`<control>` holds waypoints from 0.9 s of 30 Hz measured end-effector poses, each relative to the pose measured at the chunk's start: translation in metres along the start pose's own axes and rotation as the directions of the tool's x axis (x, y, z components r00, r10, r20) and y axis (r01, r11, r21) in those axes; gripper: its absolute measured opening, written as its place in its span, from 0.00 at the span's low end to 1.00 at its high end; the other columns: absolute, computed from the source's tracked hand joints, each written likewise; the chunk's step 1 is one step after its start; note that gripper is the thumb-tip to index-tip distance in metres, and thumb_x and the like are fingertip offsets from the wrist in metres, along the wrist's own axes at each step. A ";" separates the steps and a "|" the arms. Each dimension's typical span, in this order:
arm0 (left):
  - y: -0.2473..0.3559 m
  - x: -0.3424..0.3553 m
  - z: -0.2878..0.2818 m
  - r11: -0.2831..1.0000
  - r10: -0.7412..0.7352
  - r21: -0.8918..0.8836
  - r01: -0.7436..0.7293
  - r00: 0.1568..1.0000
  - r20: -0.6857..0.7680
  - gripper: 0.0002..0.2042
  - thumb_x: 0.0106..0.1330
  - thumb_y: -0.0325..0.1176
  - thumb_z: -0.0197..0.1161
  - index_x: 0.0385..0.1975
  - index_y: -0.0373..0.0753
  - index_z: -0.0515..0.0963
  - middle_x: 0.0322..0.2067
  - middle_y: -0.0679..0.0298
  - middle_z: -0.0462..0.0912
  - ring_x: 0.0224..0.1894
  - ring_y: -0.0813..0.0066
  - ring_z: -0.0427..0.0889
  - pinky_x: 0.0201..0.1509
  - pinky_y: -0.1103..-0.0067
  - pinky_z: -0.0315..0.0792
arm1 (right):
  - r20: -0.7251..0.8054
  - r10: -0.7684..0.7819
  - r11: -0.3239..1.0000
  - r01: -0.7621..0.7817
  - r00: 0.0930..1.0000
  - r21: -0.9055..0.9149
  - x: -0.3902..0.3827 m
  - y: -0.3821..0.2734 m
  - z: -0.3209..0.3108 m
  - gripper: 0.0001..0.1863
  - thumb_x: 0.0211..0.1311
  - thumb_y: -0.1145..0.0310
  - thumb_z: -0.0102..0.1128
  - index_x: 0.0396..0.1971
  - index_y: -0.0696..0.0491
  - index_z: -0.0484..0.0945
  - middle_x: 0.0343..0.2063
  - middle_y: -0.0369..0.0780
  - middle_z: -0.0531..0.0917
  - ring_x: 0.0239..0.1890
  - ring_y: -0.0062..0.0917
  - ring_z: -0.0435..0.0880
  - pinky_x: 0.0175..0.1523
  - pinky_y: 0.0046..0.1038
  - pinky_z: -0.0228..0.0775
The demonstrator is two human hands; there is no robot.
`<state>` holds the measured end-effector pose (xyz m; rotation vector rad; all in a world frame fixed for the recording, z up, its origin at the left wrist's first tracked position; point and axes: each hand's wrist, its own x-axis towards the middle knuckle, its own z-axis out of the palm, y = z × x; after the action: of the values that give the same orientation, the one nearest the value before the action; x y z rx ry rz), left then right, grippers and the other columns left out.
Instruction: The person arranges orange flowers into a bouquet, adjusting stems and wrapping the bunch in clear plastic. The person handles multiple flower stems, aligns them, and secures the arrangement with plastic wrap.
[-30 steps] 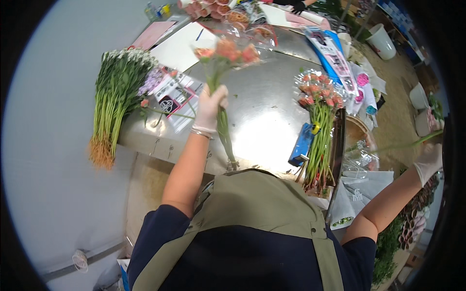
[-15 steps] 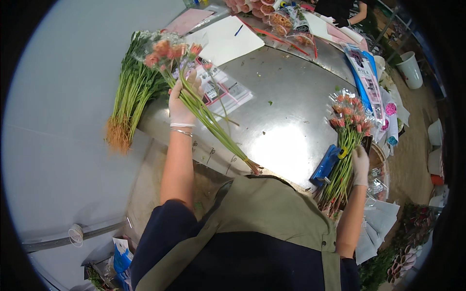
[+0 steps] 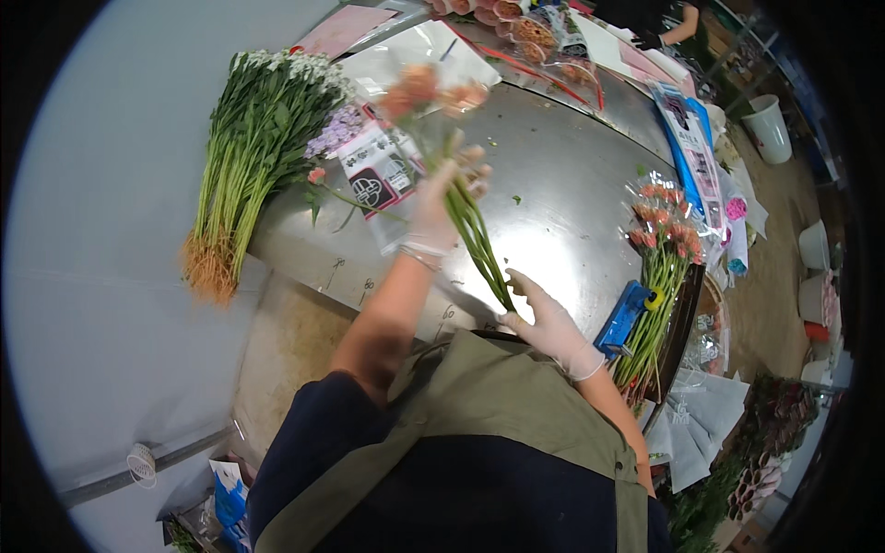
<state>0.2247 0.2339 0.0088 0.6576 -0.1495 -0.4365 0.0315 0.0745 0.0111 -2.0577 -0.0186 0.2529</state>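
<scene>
1. Your left hand [image 3: 441, 205], gloved and a little blurred, is curled around the stems of a peach flower bunch [image 3: 473, 232], some of its fingers loosely spread.
2. That bunch is raised over the worktop [image 3: 572, 166], tilted, its blurred blooms pointing away from you and its stem ends toward your apron [image 3: 479, 382].
3. Your right hand [image 3: 551, 324] is half open at those stem ends, thumb and fingers on either side; you cannot tell whether it grips them.
4. To your left lie a rooted white-flower bundle [image 3: 253, 152], lilac flowers [image 3: 336, 132], a printed plastic sleeve [image 3: 376, 175] and a single peach bloom [image 3: 316, 175].
5. To your right lies a second peach bunch [image 3: 662, 263], with a blue tool [image 3: 620, 318] just beside its stems.
</scene>
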 end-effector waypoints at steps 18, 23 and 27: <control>0.068 0.052 -0.232 0.953 -0.029 0.261 0.153 0.904 -0.426 0.10 0.68 0.39 0.51 0.34 0.40 0.73 0.35 0.63 0.77 0.37 0.68 0.75 0.46 0.68 0.70 | -0.058 0.318 0.942 -0.322 0.946 -0.092 -0.087 0.079 0.020 0.26 0.63 0.56 0.54 0.56 0.57 0.71 0.50 0.51 0.78 0.53 0.45 0.76 0.58 0.38 0.68; 0.011 0.083 -0.259 0.949 -0.051 0.209 0.235 0.771 -0.635 0.29 0.65 0.45 0.56 0.61 0.34 0.66 0.60 0.52 0.69 0.57 0.56 0.71 0.62 0.63 0.65 | -0.358 0.354 0.932 -0.360 0.864 0.051 -0.145 0.102 -0.005 0.21 0.63 0.59 0.53 0.51 0.55 0.74 0.47 0.48 0.80 0.49 0.43 0.79 0.55 0.37 0.70; -0.014 0.047 -0.265 0.508 0.418 0.775 0.376 0.679 -0.604 0.33 0.61 0.43 0.62 0.62 0.30 0.61 0.63 0.48 0.64 0.58 0.56 0.69 0.62 0.65 0.64 | -0.602 0.373 0.925 -0.328 0.706 0.189 -0.201 0.115 -0.054 0.15 0.63 0.62 0.54 0.43 0.55 0.79 0.39 0.47 0.83 0.42 0.42 0.81 0.48 0.34 0.73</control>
<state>0.3340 0.3510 -0.2080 1.8375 0.4738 0.0306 -0.1655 -0.0516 -0.0300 -1.9687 0.8001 -0.2206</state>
